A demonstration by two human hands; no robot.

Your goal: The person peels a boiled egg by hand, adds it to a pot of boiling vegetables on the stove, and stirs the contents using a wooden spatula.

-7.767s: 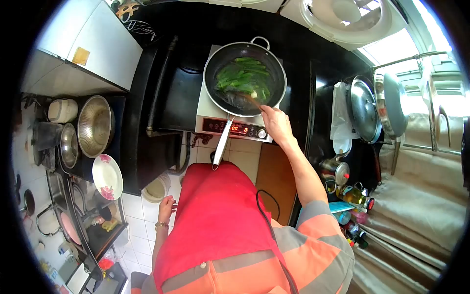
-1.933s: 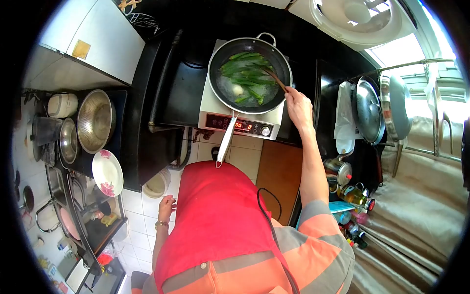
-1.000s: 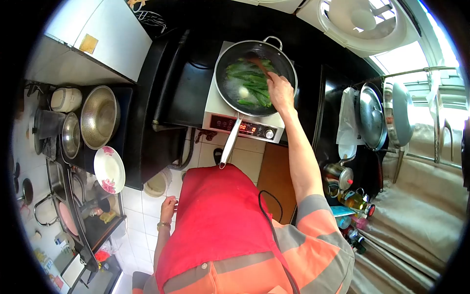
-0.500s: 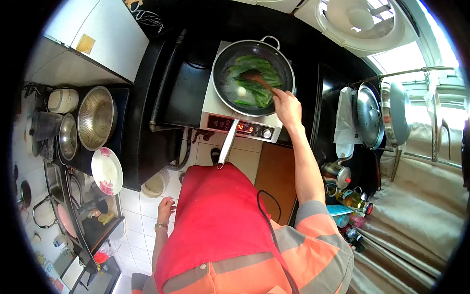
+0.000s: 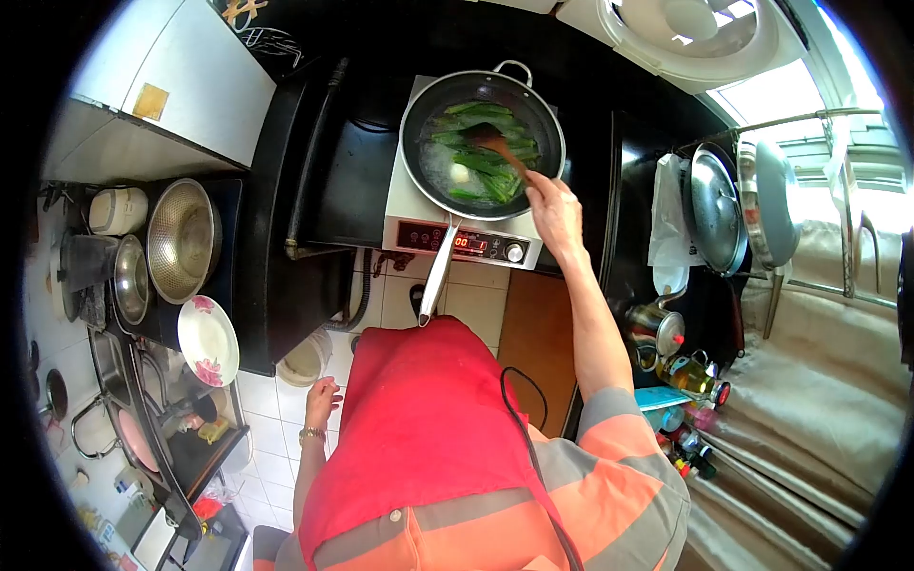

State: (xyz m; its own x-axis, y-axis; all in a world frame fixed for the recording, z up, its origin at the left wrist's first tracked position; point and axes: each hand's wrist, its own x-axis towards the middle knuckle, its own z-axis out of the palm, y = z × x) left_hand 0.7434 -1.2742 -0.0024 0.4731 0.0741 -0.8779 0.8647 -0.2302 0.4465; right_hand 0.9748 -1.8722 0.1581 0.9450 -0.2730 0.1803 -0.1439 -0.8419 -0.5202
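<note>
My right hand (image 5: 554, 211) is closed round the handle of a brown wooden spatula (image 5: 497, 143). The spatula's blade rests among long green vegetable pieces (image 5: 493, 181) in a dark wok (image 5: 419, 152). A small pale lump (image 5: 460, 173) lies with them in bubbling liquid. Under the wok is an induction cooker (image 5: 400, 205) with a lit red display; the wok's metal long handle (image 5: 437, 278) points toward my red apron (image 5: 419, 409). At the apron's left side my left hand (image 5: 322, 403) hangs with loosely bent, slightly parted fingers, holding nothing.
On the left are a perforated metal colander (image 5: 184, 238), a metal bowl (image 5: 131, 276) and a flower-patterned plate (image 5: 208, 340). A bucket (image 5: 305, 360) is on the floor. To the right are a kettle (image 5: 657, 328), an oil bottle (image 5: 690, 376) and a hanging lid (image 5: 716, 209).
The spatula's blade has shifted slightly within the wok, and some greens have moved with it. The last red digit on the cooker went from 0 to 1. My left hand still hangs.
</note>
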